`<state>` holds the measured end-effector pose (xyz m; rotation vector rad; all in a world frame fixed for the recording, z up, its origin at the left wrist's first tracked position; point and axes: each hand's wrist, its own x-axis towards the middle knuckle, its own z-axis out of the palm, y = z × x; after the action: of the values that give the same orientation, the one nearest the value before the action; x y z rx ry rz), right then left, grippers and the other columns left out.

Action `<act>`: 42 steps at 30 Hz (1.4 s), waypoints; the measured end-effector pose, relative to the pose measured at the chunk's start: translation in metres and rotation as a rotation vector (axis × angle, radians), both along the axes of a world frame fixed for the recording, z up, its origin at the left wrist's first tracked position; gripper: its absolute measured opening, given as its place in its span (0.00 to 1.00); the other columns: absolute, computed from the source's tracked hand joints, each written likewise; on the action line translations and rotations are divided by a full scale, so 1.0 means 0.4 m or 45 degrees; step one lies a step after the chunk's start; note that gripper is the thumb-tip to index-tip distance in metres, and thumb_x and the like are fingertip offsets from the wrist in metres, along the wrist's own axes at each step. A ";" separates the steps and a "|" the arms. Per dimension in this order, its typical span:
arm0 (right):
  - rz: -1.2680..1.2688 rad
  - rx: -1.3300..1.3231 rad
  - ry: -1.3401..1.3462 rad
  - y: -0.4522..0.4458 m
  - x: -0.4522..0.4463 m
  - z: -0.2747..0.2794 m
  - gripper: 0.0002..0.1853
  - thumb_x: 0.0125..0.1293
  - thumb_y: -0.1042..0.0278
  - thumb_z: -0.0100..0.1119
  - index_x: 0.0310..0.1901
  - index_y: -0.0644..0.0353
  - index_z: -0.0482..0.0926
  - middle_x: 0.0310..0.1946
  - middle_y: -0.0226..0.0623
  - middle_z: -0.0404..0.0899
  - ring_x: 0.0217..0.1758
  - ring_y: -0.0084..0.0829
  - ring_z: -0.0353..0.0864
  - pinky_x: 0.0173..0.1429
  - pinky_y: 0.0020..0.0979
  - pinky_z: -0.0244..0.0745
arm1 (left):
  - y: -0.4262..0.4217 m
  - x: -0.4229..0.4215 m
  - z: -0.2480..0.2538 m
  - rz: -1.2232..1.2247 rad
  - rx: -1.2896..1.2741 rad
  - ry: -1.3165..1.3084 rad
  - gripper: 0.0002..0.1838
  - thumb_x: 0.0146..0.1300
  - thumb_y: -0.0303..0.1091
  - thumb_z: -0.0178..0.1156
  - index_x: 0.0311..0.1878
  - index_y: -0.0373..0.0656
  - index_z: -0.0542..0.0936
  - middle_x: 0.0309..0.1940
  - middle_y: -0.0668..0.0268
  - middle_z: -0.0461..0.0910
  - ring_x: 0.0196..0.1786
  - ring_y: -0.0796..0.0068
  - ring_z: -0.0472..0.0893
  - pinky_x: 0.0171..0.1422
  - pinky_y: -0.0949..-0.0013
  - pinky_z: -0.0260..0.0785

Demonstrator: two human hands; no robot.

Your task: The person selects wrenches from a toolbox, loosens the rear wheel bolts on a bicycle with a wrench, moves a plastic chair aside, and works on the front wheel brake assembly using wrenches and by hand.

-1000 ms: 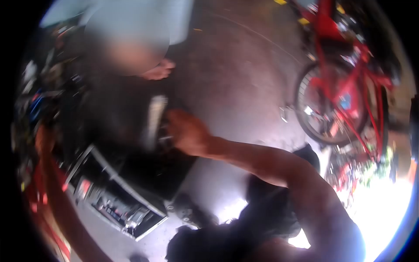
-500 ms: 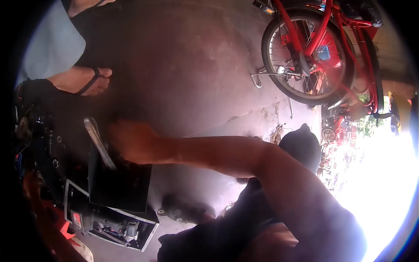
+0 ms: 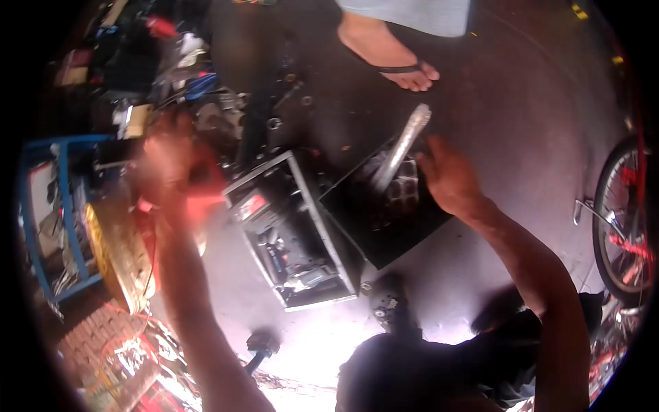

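The right hand (image 3: 449, 175) is at the right edge of the dark tray (image 3: 374, 250), with its fingers bent just beside the long pale bar (image 3: 405, 147); whether these fingers are clamped on the tray's edge, I cannot tell. The bar lies slanting on the far part of the tray, its far end pointing to the right. The tray is in the middle of the scene, directly to the right of the open metal-framed box (image 3: 321, 302), in which some tools (image 3: 302, 278) lie. The left hand (image 3: 168, 147) is blurred, at the far side of a red object (image 3: 202, 192), and I cannot tell if its fingers are apart or together. On the far side stands another person's foot (image 3: 384, 51) in a sandal, and at the right a bicycle wheel (image 3: 603, 240) is partly visible
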<state>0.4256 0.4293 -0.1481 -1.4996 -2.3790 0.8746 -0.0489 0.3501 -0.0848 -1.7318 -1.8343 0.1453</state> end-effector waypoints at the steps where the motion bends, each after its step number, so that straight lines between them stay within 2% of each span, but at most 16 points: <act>1: 0.014 -0.043 -0.003 0.005 0.003 0.005 0.13 0.72 0.60 0.53 0.48 0.62 0.72 0.42 0.53 0.80 0.44 0.58 0.80 0.48 0.52 0.74 | -0.031 0.025 0.019 0.074 0.260 -0.441 0.12 0.59 0.21 0.61 0.46 0.44 0.82 0.45 0.56 0.84 0.39 0.55 0.84 0.42 0.62 0.78; 4: 0.019 -0.146 -0.013 0.025 0.024 0.019 0.17 0.73 0.55 0.52 0.52 0.62 0.72 0.44 0.53 0.80 0.47 0.59 0.80 0.50 0.52 0.74 | -0.154 0.071 0.120 -0.188 0.372 -0.292 0.12 0.60 0.22 0.62 0.47 0.39 0.82 0.41 0.60 0.84 0.37 0.65 0.84 0.38 0.64 0.76; 9: -0.134 0.007 0.315 0.003 0.029 0.000 0.26 0.74 0.45 0.50 0.59 0.62 0.71 0.54 0.51 0.76 0.55 0.55 0.78 0.58 0.46 0.72 | -0.294 0.205 0.151 -0.037 1.018 -2.073 0.18 0.62 0.38 0.64 0.45 0.30 0.82 0.38 0.59 0.82 0.34 0.66 0.82 0.45 0.64 0.74; 13: -0.213 0.363 0.591 -0.027 0.052 0.041 0.28 0.72 0.47 0.55 0.61 0.62 0.70 0.60 0.50 0.71 0.60 0.52 0.72 0.63 0.45 0.67 | -0.338 0.322 0.216 -0.264 0.882 -2.359 0.17 0.63 0.37 0.64 0.47 0.32 0.82 0.40 0.60 0.82 0.42 0.68 0.80 0.54 0.62 0.73; 17: 0.177 0.745 0.641 -0.133 0.038 0.207 0.29 0.61 0.56 0.67 0.60 0.60 0.72 0.60 0.46 0.71 0.60 0.49 0.71 0.65 0.46 0.63 | -0.348 0.423 0.241 -0.363 0.826 -2.673 0.16 0.63 0.36 0.64 0.46 0.32 0.81 0.40 0.61 0.82 0.43 0.68 0.80 0.56 0.61 0.72; 20: 0.607 0.703 0.631 -0.184 0.030 0.364 0.34 0.56 0.55 0.70 0.62 0.60 0.72 0.56 0.45 0.74 0.59 0.45 0.73 0.61 0.46 0.66 | -0.318 0.498 0.264 -0.174 0.580 -2.548 0.19 0.58 0.37 0.65 0.44 0.29 0.80 0.33 0.59 0.80 0.33 0.63 0.82 0.33 0.63 0.77; 22: 0.692 0.693 0.616 -0.184 0.032 0.374 0.32 0.60 0.54 0.67 0.62 0.61 0.71 0.48 0.41 0.78 0.51 0.39 0.77 0.54 0.36 0.74 | -0.254 0.634 0.320 -0.311 0.588 -2.678 0.19 0.51 0.34 0.66 0.43 0.29 0.82 0.28 0.60 0.80 0.31 0.66 0.82 0.39 0.63 0.80; 25: 0.630 0.344 0.497 -0.156 0.099 0.387 0.15 0.69 0.57 0.59 0.46 0.60 0.74 0.33 0.45 0.81 0.39 0.46 0.83 0.43 0.44 0.77 | -0.171 0.781 0.366 -0.295 0.358 -2.807 0.14 0.58 0.33 0.66 0.41 0.30 0.83 0.27 0.57 0.82 0.27 0.66 0.82 0.34 0.62 0.80; 28: 0.536 0.364 0.257 -0.108 0.236 0.416 0.18 0.77 0.51 0.44 0.41 0.58 0.73 0.30 0.46 0.80 0.39 0.51 0.82 0.44 0.47 0.76 | -0.115 0.877 0.357 -0.293 0.095 -2.986 0.21 0.68 0.43 0.64 0.48 0.31 0.81 0.32 0.54 0.85 0.31 0.64 0.86 0.40 0.62 0.81; 29: 0.379 0.076 0.223 -0.084 0.280 0.447 0.19 0.78 0.51 0.43 0.41 0.59 0.75 0.30 0.44 0.80 0.37 0.49 0.82 0.45 0.45 0.76 | -0.101 0.925 0.368 -0.288 -0.057 -2.978 0.22 0.69 0.43 0.63 0.51 0.29 0.79 0.34 0.55 0.86 0.33 0.65 0.86 0.42 0.63 0.81; 31: 0.130 -0.417 0.871 -0.035 0.370 0.429 0.28 0.76 0.42 0.45 0.45 0.63 0.81 0.35 0.35 0.84 0.41 0.32 0.82 0.49 0.36 0.75 | -0.075 1.012 0.360 -0.265 -0.369 -2.797 0.19 0.66 0.35 0.67 0.56 0.35 0.79 0.37 0.60 0.86 0.42 0.72 0.86 0.50 0.68 0.79; 33: -0.057 -0.391 0.896 -0.016 0.468 0.513 0.27 0.75 0.44 0.49 0.45 0.64 0.83 0.38 0.35 0.84 0.45 0.28 0.80 0.51 0.34 0.74 | -0.055 1.118 0.373 -0.275 -0.691 -2.393 0.29 0.65 0.35 0.68 0.66 0.37 0.71 0.55 0.52 0.80 0.58 0.68 0.81 0.59 0.66 0.75; 35: -0.203 -0.448 0.975 0.000 0.513 0.543 0.27 0.74 0.45 0.51 0.50 0.65 0.83 0.42 0.42 0.85 0.45 0.31 0.82 0.53 0.33 0.75 | -0.003 1.220 0.363 -0.552 -0.760 -1.892 0.32 0.65 0.36 0.66 0.69 0.37 0.66 0.61 0.46 0.75 0.62 0.66 0.77 0.61 0.64 0.73; 37: -0.454 -0.655 1.148 -0.006 0.556 0.565 0.25 0.73 0.47 0.54 0.46 0.65 0.84 0.40 0.43 0.85 0.42 0.30 0.82 0.51 0.33 0.76 | 0.053 1.320 0.356 -0.777 -0.639 -1.879 0.31 0.66 0.39 0.65 0.67 0.37 0.66 0.55 0.47 0.78 0.58 0.63 0.80 0.58 0.63 0.74; 39: -0.509 -0.471 1.095 -0.024 0.579 0.578 0.23 0.73 0.49 0.52 0.34 0.64 0.80 0.29 0.35 0.81 0.35 0.26 0.77 0.45 0.35 0.74 | 0.106 1.412 0.386 -0.742 -0.677 -2.035 0.29 0.63 0.27 0.65 0.66 0.38 0.66 0.48 0.62 0.78 0.52 0.74 0.78 0.57 0.66 0.72; 42: -0.519 -0.368 1.027 0.021 0.670 0.525 0.26 0.74 0.46 0.50 0.36 0.67 0.79 0.29 0.40 0.80 0.35 0.31 0.77 0.45 0.35 0.73 | 0.145 1.529 0.367 -0.514 -0.725 -2.161 0.20 0.64 0.25 0.57 0.59 0.37 0.70 0.46 0.63 0.78 0.48 0.76 0.77 0.52 0.70 0.71</act>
<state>0.6935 0.4377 0.0618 -1.2917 -1.3656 1.4057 0.5627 0.4081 0.0620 -2.9725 -2.4205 -1.5452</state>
